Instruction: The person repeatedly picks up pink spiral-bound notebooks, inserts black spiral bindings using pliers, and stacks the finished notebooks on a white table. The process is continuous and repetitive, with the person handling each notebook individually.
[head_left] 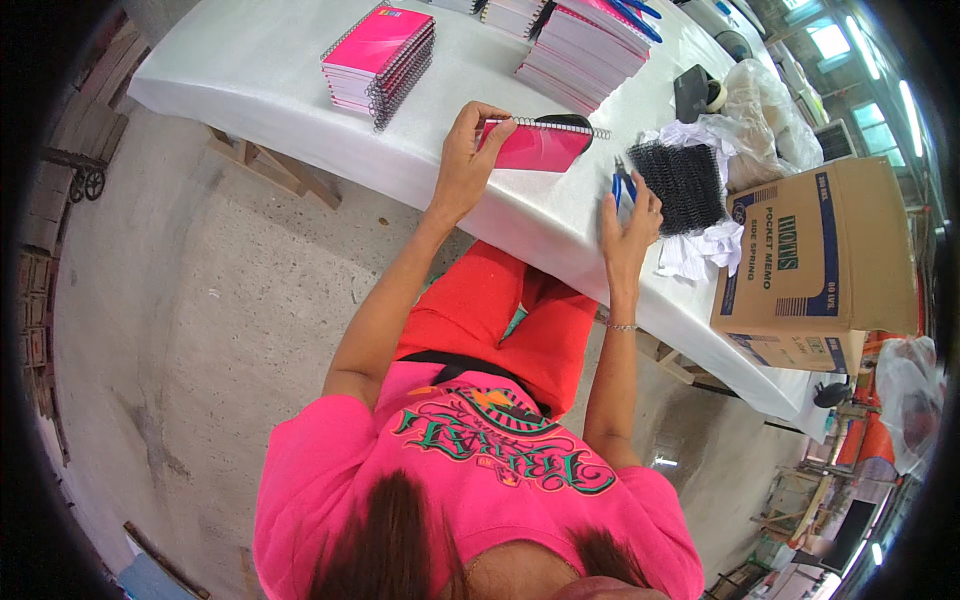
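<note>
My left hand point(467, 165) is closed on the left end of a pink spiral notebook point(530, 150), thumb on its near side. A metal coil runs along the notebook's top edge, and its loose end sticks out past the right corner. A dark rounded thing point(572, 122) shows behind that corner; its kind is unclear. My right hand point(630, 225) is closed round blue-handled pliers point(622, 183), whose jaws point away from me beside the notebook. Just right of the pliers lies a pile of black spiral coils point(680, 185) on white paper point(700, 252).
A stack of pink spiral notebooks point(375, 50) stands at the table's far left. Another tall stack point(585, 60) of pink-edged pads is behind my hands. At right are a cardboard box point(820, 260), a clear plastic bag point(760, 120) and a tape roll point(714, 96) on the white table point(240, 50).
</note>
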